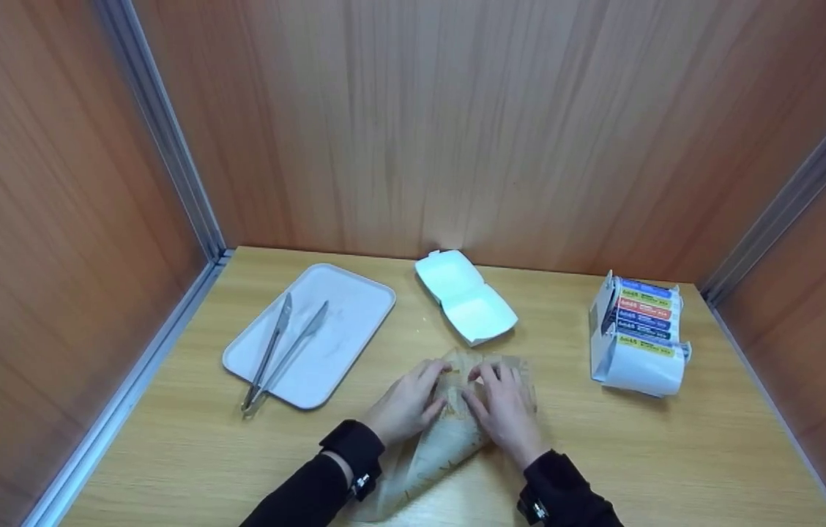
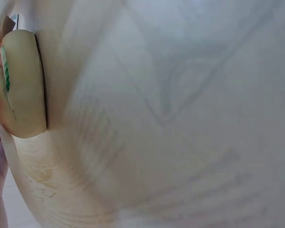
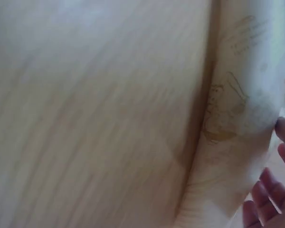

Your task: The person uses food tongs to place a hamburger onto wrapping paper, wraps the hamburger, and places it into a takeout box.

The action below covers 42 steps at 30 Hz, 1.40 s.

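A sheet of printed brown wrapping paper (image 1: 446, 443) lies on the table in front of me, folded up over its contents. Inside its fold, the left wrist view shows a burger (image 2: 26, 85) with a tan bun and a bit of green; the paper hides it from above. My left hand (image 1: 406, 402) pinches the paper on the left side, thumb and fingers bent toward the middle. Across from it, my right hand (image 1: 507, 413) grips the paper's right side with curled fingers. The right wrist view shows its fingertips (image 3: 281, 124) at the edge of the rolled paper.
On the left, metal tongs (image 1: 266, 359) lie across a white tray (image 1: 343, 315). Behind the paper sits an open pale clamshell box (image 1: 482, 311). A white holder (image 1: 640, 366) with several colourful labelled packs stands at right. Wooden panels (image 1: 457, 132) enclose the table.
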{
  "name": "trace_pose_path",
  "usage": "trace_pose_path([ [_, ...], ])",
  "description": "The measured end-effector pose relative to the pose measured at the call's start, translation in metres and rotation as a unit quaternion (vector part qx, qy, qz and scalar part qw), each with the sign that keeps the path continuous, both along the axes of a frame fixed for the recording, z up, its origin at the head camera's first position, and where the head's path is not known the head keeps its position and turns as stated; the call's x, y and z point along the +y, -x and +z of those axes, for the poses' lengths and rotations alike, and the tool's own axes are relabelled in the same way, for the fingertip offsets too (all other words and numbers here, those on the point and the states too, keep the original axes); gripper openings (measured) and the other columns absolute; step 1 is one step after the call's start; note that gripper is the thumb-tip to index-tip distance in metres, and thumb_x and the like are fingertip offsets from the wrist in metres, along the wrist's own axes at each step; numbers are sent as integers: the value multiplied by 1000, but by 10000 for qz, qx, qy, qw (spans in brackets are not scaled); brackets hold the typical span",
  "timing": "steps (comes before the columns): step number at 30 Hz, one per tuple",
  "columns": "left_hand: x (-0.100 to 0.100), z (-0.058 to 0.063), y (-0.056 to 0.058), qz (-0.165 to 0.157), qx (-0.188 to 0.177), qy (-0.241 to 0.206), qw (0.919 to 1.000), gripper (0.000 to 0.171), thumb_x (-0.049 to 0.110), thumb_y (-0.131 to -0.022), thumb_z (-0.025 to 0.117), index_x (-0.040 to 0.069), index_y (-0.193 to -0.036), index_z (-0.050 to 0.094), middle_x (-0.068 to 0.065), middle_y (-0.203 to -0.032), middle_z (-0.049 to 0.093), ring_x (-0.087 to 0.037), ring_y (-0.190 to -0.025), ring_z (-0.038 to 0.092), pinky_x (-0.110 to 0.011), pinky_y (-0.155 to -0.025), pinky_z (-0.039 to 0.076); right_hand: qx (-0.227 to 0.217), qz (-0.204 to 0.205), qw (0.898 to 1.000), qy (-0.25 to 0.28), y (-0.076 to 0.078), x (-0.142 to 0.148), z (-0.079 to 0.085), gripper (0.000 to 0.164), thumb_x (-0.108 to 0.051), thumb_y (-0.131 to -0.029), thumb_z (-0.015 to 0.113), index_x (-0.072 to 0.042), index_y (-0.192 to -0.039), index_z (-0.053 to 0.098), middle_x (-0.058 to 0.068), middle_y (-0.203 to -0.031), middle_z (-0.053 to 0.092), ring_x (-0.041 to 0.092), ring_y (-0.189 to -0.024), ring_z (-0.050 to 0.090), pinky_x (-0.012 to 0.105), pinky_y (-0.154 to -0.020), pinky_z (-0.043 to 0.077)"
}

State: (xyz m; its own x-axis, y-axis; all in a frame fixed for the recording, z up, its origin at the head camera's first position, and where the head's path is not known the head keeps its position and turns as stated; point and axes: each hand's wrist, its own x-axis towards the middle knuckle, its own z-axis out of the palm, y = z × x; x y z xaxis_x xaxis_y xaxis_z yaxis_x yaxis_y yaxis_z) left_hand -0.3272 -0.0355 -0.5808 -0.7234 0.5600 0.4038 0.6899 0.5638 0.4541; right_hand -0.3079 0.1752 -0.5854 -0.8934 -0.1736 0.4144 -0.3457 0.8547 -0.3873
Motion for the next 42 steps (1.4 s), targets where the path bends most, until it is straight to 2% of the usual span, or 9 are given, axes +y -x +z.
trace_pose_path([
  [4,-3,0,2,-46,202,-29,9998,25,7,-100,74,5,-124,68,-19,-137,62,-23,-101,74,-30,-87,64,684,407,9964,-288,-6,-5,-1,12,-18,-95,81,-17,-102,72,6,-115,69,28,-107,63,47,-92,52],
  [7,-4,-1,2,-147,336,10,9993,15,7,-100,73,6,-115,76,-21,-139,63,-25,-107,76,-30,-92,64,1099,827,9889,-567,-13,-7,-2,10,-18,-94,81,-17,-104,78,3,-116,74,25,-109,68,44,-92,55],
  [11,-3,-3,2,-113,714,184,9972,18,9,-100,74,8,-118,80,-19,-140,64,-29,-121,70,-37,-104,60,1304,1197,9813,-762,-21,-8,-4,19,-18,-95,81,-12,-113,81,3,-122,79,22,-112,74,42,-94,59],
  [14,-1,-6,1,0,1100,326,9934,19,12,-99,76,11,-117,82,-15,-137,68,-30,-125,65,-43,-105,57,1322,1265,9803,-746,-25,-8,-7,24,-16,-93,82,-9,-116,80,6,-123,79,22,-113,75,43,-95,60],
  [17,0,-7,-1,21,1237,426,9914,16,15,-99,76,11,-113,83,-8,-125,74,-25,-119,68,-43,-98,58,1321,1272,9807,-678,-28,-6,-9,27,-14,-91,83,-7,-118,80,8,-123,79,23,-112,76,44,-95,60],
  [21,2,-7,-3,-10,1127,539,9922,14,15,-99,75,11,-111,81,-2,-112,77,-20,-108,72,-40,-94,60,1215,1236,9831,-584,-29,-6,-11,29,-13,-91,84,-6,-119,80,10,-123,79,24,-113,76,43,-96,61],
  [30,5,-5,-6,-52,989,442,9941,12,14,-100,74,13,-112,75,1,-108,78,-16,-100,75,-36,-90,62,696,1221,9897,-276,-37,-8,-9,32,-6,-95,78,0,-126,75,17,-129,76,29,-119,74,45,-103,61],
  [35,5,-3,-8,-164,994,365,9942,11,12,-97,76,11,-109,75,0,-104,77,-16,-95,76,-30,-85,63,850,1292,9878,-167,-39,-8,-9,30,-3,-92,79,3,-122,75,19,-127,76,30,-119,75,43,-102,61],
  [42,7,-5,-9,-179,955,419,9944,17,16,-98,76,11,-115,79,-1,-113,79,-17,-104,77,-29,-94,63,892,1118,9893,-279,-39,-8,-6,29,-3,-90,81,1,-118,76,15,-120,78,28,-112,76,42,-98,62],
])
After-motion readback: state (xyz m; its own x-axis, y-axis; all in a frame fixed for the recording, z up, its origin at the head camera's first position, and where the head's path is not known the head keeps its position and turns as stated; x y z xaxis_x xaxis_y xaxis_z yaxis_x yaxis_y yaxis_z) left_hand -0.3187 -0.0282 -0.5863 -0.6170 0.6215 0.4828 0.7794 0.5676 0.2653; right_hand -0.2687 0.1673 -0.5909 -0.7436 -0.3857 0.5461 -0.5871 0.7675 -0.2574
